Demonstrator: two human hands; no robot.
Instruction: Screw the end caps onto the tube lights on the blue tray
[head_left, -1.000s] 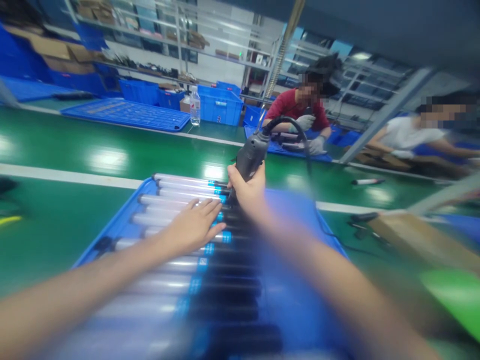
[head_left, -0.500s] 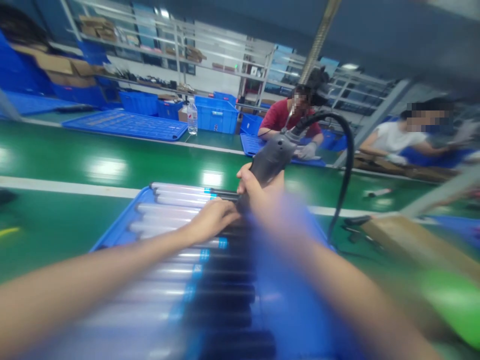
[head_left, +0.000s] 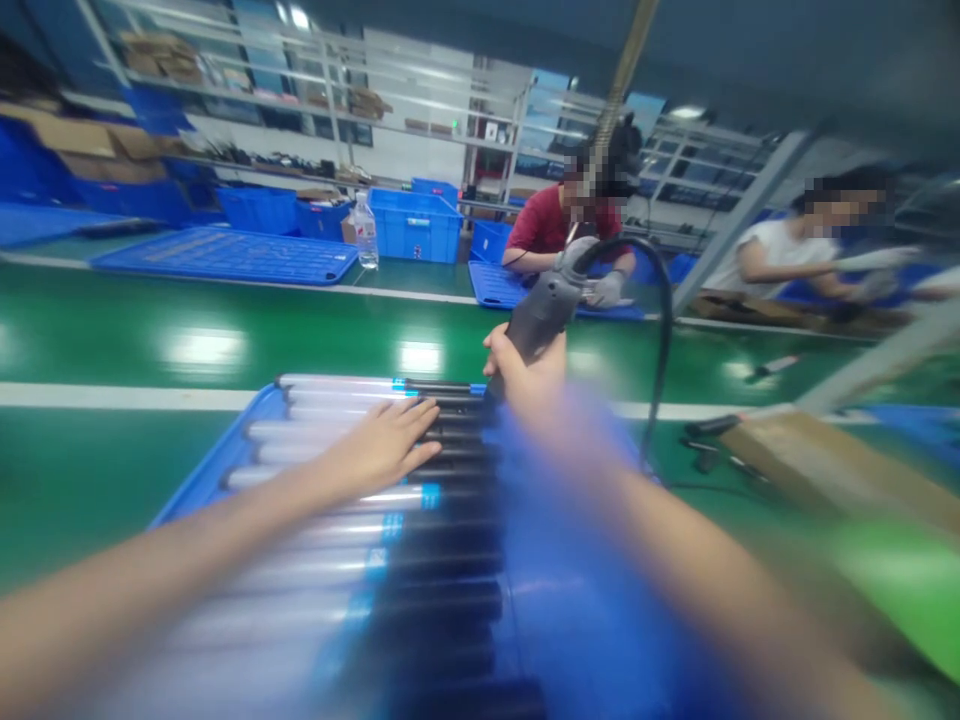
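A worker's open left hand (head_left: 375,450) lies flat on a row of silver-and-black tubes (head_left: 337,395) in a blue tray (head_left: 217,470) on a green bench (head_left: 202,300), while the right hand (head_left: 525,370) grips a corded grey power tool (head_left: 540,315) just above the tubes' dark ends. Its black cable (head_left: 660,330) drops near a cardboard box (head_left: 832,460); the blurred right forearm (head_left: 675,540) crosses the tray. Beyond, a gloved co-worker (head_left: 562,225) sits near blue crates (head_left: 415,225).

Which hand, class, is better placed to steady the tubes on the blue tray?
Left, probably: the left hand lies flat across the tubes in the blue tray, touching them, while the right hand is occupied gripping the grey corded power tool above their ends.
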